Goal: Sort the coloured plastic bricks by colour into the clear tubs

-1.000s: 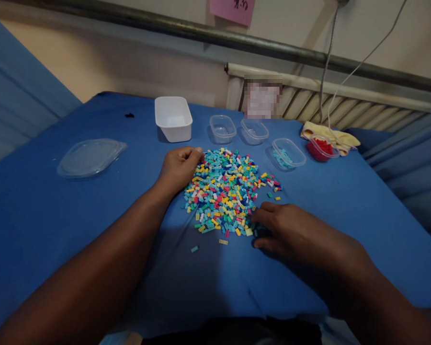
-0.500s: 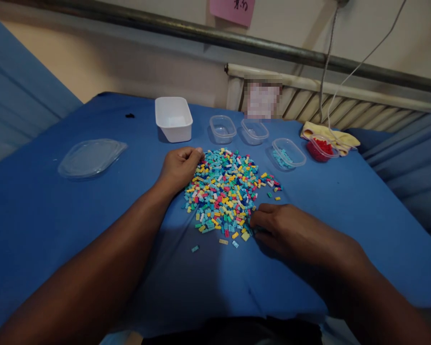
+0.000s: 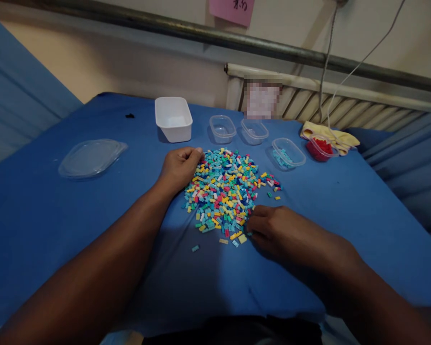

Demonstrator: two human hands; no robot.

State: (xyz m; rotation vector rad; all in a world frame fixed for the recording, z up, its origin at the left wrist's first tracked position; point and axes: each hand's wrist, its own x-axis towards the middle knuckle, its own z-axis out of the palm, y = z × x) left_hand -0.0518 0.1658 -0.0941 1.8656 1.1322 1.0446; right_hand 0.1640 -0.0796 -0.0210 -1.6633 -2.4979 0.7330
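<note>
A pile of small toy building bricks [image 3: 222,191] in turquoise, yellow, pink, blue, white and green spreads over the blue-covered table. At its upper left edge rests my left hand [image 3: 180,167], fingers curled and thumb laid against them; whatever it holds is hidden. My right hand [image 3: 269,225] is at the lower right edge of the pile, fingers bent down among the bricks and pressed together, their tips out of sight. Beside those fingers lies a pale yellow brick [image 3: 242,238]. A few loose bricks lie in front of the pile, among them a turquoise one [image 3: 195,248].
Behind the pile stand a white tub [image 3: 174,129], two clear containers [image 3: 222,136], a container with turquoise bricks [image 3: 289,158] and one with red bricks [image 3: 322,149] by a yellow cloth [image 3: 348,139]. Clear lids [image 3: 91,158] lie at left. A radiator [image 3: 362,98] borders the back.
My right hand has shifted slightly left into the pile's edge, and the pale yellow brick beside it has slid a little left and nearer. My left hand has stayed put.
</note>
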